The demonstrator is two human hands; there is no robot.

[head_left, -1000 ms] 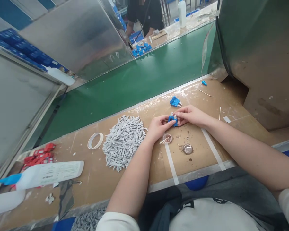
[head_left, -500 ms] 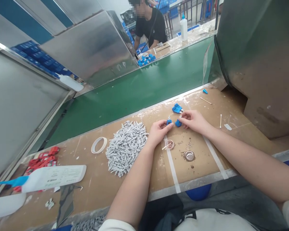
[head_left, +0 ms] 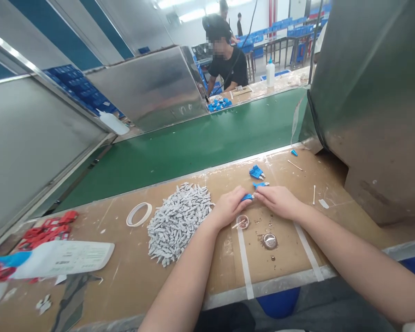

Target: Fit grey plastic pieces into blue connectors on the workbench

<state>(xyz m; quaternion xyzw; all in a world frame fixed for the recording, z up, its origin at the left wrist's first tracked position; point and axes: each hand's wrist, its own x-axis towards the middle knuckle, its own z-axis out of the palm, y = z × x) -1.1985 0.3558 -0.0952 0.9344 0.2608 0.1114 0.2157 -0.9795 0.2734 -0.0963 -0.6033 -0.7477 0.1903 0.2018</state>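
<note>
The left hand pinches a blue part; a second part, just beyond the right hand (its grip unclear), roughly parallels the counter's far edge.

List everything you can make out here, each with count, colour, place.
Blue parts: 3, blue, pale tips, mid-bench
Grey pieces: uncounted pile, grey, mid-bench, left
Tape roll: 1, off-white, left of pile
Red parts: uncounted, red, bench left
Bottles: 4, whitish, two front left, two beyond belt
Cup: 1, clear, front middle
Round dish: 1, shiny brownish, front middle
Loose swabs: 2, white, bench right
Bench: 1, brown, foreground
Belt: 1, green, beyond bench
Blue pile: uncounted, blue, beyond belt
Nearest co-worker: 1, black shirt, beyond belt
Left hand: 1, bare, on nearest blue part
Right hand: 1, bare, beside left
</note>
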